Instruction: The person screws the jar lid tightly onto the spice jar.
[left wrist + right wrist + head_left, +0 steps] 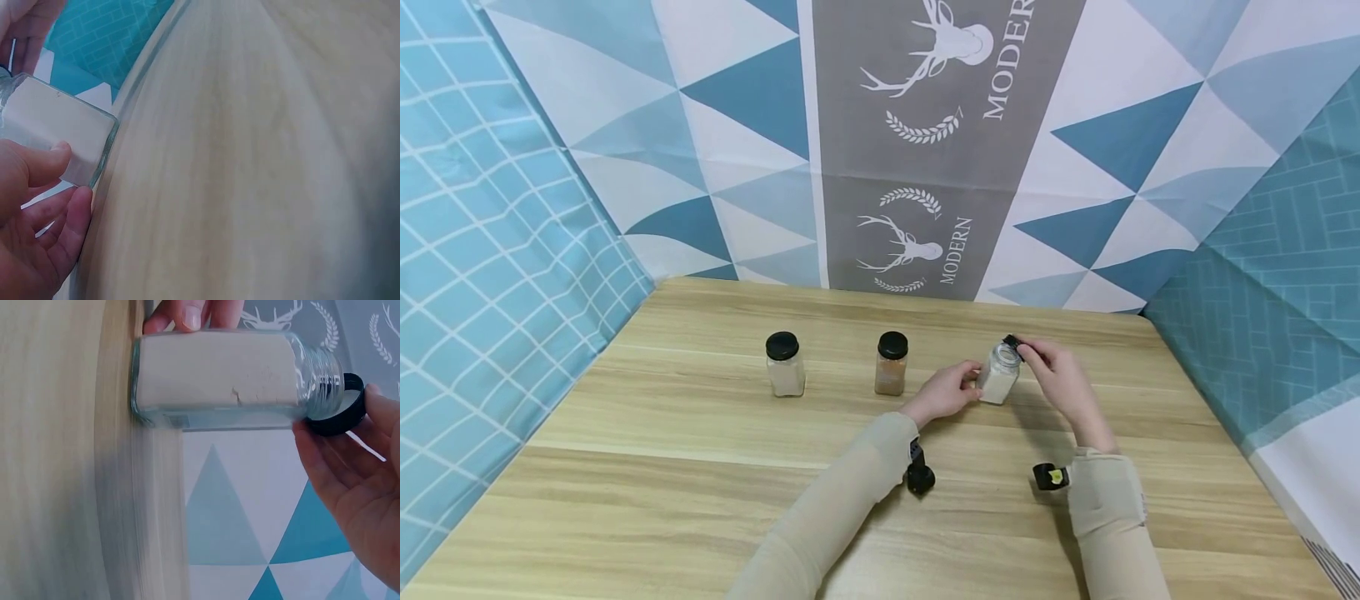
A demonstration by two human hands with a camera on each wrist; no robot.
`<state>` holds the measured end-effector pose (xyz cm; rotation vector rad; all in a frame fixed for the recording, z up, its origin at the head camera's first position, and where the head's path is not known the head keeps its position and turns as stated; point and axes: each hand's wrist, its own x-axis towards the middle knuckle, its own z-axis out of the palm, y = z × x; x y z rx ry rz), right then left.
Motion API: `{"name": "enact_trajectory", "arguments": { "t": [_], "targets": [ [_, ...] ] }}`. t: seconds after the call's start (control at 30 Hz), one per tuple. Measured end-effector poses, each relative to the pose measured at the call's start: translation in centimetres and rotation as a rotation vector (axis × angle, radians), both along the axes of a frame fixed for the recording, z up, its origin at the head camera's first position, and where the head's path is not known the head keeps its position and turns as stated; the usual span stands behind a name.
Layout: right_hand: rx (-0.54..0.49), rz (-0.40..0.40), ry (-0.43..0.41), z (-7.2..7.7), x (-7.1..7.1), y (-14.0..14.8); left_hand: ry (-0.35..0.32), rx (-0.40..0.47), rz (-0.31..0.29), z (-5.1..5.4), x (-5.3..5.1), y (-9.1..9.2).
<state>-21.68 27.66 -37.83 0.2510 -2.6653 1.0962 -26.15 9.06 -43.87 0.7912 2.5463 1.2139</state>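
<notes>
A square glass jar (999, 383) of pale powder stands at the table's right side, its threaded neck uncovered. My left hand (946, 392) holds it low down; in the left wrist view the thumb and fingers of this hand (44, 212) grip the glass (62, 119) near its base. Above, my right hand (1062, 385) pinches a black screw lid (1012, 341). The right wrist view has that lid (342, 420) off the threads and tilted beside the mouth, thumb and fingers on its edge. Whether lid and rim touch, I cannot tell.
Left of my left hand stands a black-capped jar of brown powder (891, 367). Farther left is another black-capped jar, with pale powder (786, 367). The wooden table (662, 483) ends at a patterned cloth backdrop (760, 208) behind and cloths at both sides.
</notes>
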Motion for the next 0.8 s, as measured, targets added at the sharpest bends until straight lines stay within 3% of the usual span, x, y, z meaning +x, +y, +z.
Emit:
{"name": "enact_trajectory", "arguments": {
  "t": [0.47, 0.8],
  "targets": [
    [0.012, 0.081, 0.081, 0.06, 0.18, -0.67, 0.002, -0.032, 0.014, -0.2, -0.09, 0.11],
    [0.011, 0.156, 0.092, 0.07, 0.27, -0.29, 0.015, -0.037, 0.011, -0.22, -0.09, 0.11]
  ]
}}
